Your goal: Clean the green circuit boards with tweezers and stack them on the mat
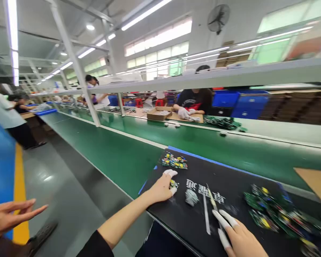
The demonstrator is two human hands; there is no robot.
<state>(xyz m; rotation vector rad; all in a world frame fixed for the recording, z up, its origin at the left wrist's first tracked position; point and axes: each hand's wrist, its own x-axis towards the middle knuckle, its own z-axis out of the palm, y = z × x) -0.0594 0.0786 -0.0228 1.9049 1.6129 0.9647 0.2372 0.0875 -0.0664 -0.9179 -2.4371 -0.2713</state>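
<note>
My left hand (162, 187), with white covers on its fingertips, is closed around a small circuit board (173, 184) with yellow parts, low over the black mat (182, 221). Fingertip covers also show on my right hand (237, 232), which grips a slim pointed tool (212, 198), its tip directed away from me; its exact kind is unclear. Between my hands lie a grey putty-like lump (192, 197) and a flat whitish strip (206, 216). Several populated boards (174, 160) are grouped beyond my left hand. A larger heap of boards (273, 210) sits right of my right hand.
A green conveyor surface (117, 153) runs past the mat, below a long overhead shelf (203, 81). Across it, a person (194, 101) works beside a cardboard tray (159, 113). Another person's hand (14, 216) reaches in at left. Cardboard (317, 184) juts in at right.
</note>
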